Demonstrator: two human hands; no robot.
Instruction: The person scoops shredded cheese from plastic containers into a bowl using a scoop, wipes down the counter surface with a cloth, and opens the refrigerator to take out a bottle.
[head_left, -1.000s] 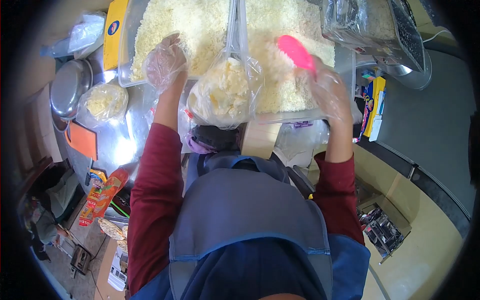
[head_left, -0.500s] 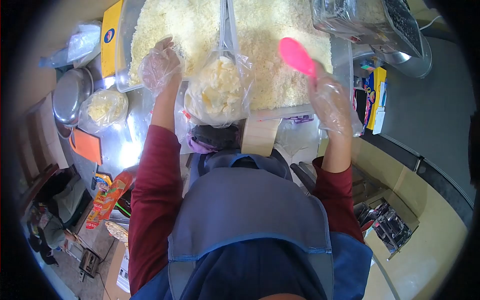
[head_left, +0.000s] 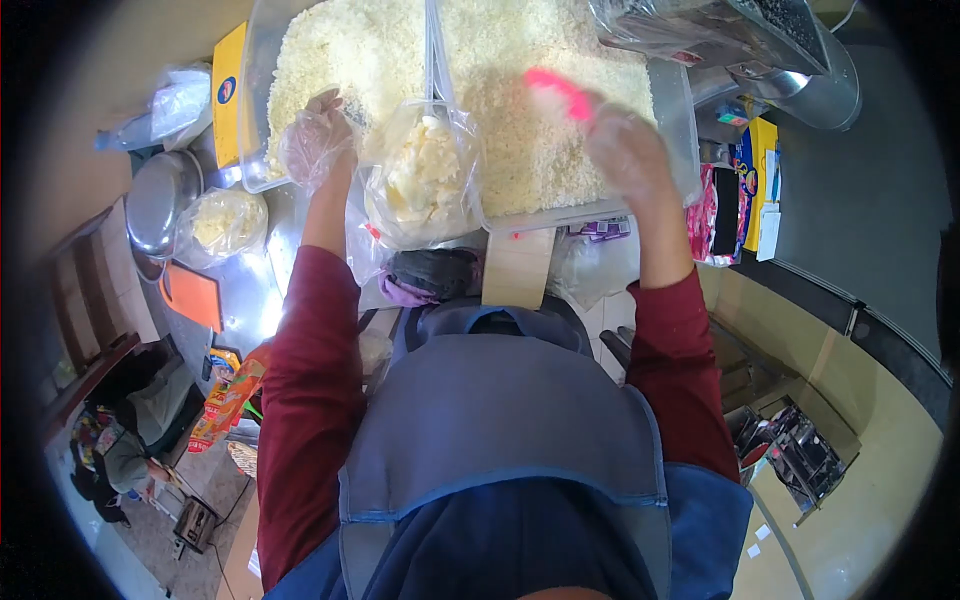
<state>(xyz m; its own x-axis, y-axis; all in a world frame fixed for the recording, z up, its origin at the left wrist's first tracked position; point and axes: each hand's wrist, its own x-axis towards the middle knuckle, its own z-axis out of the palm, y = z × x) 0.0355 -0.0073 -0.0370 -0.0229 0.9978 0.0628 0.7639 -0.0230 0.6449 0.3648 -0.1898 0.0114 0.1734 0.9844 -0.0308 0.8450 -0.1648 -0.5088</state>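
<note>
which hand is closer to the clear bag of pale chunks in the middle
Left. The left hand is just left of the bag; the right hand is farther off to the bag's right, holding the pink spoon over the tub.

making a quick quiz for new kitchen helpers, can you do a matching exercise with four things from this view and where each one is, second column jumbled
Things
1. pink spoon
2. large bag of pale chunks
3. orange board
4. left hand

Places
A. on the metal table
B. over the left part of the clear tub
C. in the right hand
D. between the two hands, at the tub's near side

Right pairs: 1-C, 2-D, 3-A, 4-B
</note>
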